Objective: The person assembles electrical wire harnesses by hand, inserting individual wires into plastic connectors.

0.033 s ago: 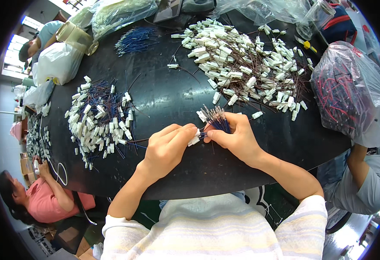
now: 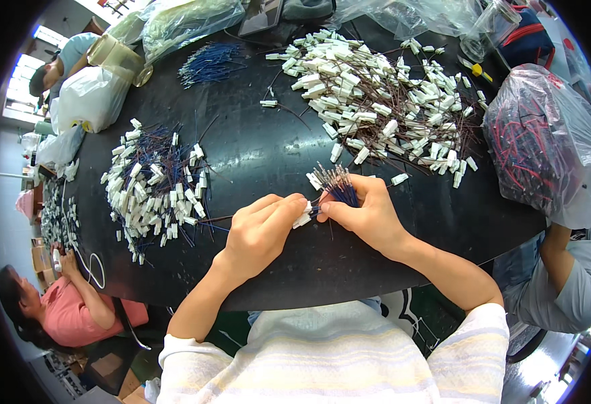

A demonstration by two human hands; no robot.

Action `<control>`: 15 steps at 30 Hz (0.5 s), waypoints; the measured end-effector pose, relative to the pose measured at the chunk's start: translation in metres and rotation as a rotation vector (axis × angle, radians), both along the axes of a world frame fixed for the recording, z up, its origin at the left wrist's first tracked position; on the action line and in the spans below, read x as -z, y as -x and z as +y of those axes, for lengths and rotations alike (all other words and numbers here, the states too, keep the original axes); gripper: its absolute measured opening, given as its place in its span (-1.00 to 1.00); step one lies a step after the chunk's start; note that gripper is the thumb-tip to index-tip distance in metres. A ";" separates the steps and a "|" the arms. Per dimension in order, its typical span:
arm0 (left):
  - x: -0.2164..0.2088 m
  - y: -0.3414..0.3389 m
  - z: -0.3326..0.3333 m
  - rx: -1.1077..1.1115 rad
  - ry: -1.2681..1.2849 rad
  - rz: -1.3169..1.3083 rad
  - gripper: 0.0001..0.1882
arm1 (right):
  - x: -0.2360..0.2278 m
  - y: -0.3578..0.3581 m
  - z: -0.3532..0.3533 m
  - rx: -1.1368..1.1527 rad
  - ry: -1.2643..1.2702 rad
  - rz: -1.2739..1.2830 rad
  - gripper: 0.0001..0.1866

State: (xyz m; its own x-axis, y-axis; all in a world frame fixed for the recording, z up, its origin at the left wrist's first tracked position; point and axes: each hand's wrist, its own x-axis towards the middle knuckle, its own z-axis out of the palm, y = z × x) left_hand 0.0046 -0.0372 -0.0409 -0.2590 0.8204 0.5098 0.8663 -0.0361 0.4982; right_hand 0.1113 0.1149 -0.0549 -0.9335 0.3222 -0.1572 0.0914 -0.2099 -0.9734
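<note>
Close to the table's near edge, both my hands meet over the black tabletop. My left hand (image 2: pixel 260 229) pinches a small white plastic connector (image 2: pixel 302 218); wires trail from this hand toward the left. A bundle of dark blue wires (image 2: pixel 341 194) with bare metal tips sits in the closed fingers of my right hand (image 2: pixel 373 215). Between right thumb and fingertips, a blue wire reaches the connector; how deep it goes in is too small to tell. Another white connector (image 2: pixel 314 180) shows just beside the bundle's tips.
Connectors with brown and blue wires form a pile (image 2: pixel 154 185) at left. A bigger pile of brown-wired connectors (image 2: pixel 369 94) spreads at far right. Loose blue wires (image 2: pixel 209 64) lie at the back. A plastic bag of red wires (image 2: pixel 538 141) stands right. Co-workers sit at both sides.
</note>
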 end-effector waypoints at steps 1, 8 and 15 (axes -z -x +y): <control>0.000 -0.001 0.000 0.000 0.000 0.001 -0.76 | -0.002 0.000 0.002 -0.042 -0.049 -0.036 -0.91; -0.007 -0.007 -0.001 0.044 0.091 0.190 -0.69 | 0.001 -0.002 -0.002 -0.054 -0.198 -0.002 -0.91; -0.039 0.040 0.005 -0.113 0.397 -0.166 -0.76 | 0.006 -0.001 -0.002 -0.129 -0.154 0.050 -0.88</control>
State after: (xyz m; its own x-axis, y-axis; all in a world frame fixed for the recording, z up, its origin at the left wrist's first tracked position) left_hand -0.0351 -0.0324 -0.0018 -0.4099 0.9061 0.1046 0.7607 0.2763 0.5874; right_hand 0.1128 0.1130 -0.0611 -0.9741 0.2160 -0.0673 0.0583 -0.0480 -0.9971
